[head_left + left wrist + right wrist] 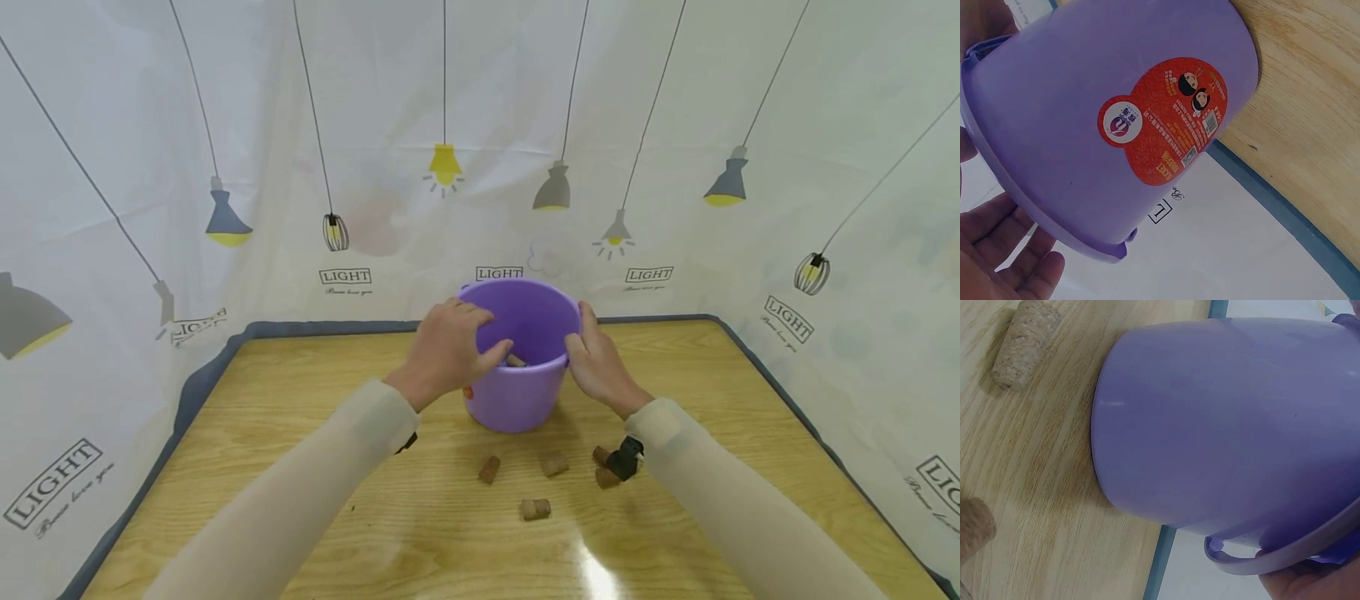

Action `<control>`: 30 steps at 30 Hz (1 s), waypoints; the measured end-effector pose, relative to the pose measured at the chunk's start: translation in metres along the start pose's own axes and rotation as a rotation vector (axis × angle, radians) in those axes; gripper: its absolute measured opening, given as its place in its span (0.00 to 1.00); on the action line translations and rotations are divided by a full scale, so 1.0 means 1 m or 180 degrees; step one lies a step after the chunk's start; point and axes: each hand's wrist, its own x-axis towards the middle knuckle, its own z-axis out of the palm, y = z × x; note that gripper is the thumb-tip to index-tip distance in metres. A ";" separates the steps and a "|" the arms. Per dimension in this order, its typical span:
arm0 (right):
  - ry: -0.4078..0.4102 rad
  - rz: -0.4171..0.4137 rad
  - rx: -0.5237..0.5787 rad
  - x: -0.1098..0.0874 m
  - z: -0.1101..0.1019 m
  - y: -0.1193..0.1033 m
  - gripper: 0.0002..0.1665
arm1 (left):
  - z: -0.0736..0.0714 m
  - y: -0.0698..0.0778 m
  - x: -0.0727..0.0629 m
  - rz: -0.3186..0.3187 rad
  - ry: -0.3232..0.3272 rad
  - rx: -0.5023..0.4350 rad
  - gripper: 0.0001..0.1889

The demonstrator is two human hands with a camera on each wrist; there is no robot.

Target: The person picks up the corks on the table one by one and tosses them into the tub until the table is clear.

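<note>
A purple bucket (517,396) stands on the wooden table, tilted slightly towards me. My right hand (602,362) grips its right rim, thumb at the near side; the right wrist view shows fingers beside the curved bucket handle (1272,561). At the left rim, my left hand (450,346) reaches over the mouth with thumb and fingers spread apart. Its fingers (1019,250) look loosely bent near the rim in the left wrist view. Inside the bucket a cork (515,361) is partly visible; the rest of the bottom is hidden.
Several corks lie in front of the bucket, among them a dark one (489,470), a lighter one (554,464) and a nearer two-toned one (536,509). Others lie by the right wrist camera (626,458). A lamp-printed curtain (510,225) surrounds the table (300,400).
</note>
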 end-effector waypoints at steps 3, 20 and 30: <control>-0.0004 0.0001 0.0006 0.000 0.000 0.000 0.42 | 0.001 0.000 -0.001 0.0028 0.0068 -0.0041 0.22; -0.0012 0.0009 0.0000 -0.001 0.000 -0.002 0.42 | 0.001 0.003 -0.012 0.0325 0.0444 -0.0181 0.18; 0.0015 -0.0055 0.0045 0.000 -0.001 0.000 0.42 | -0.001 0.000 -0.019 0.0399 0.0560 -0.0163 0.18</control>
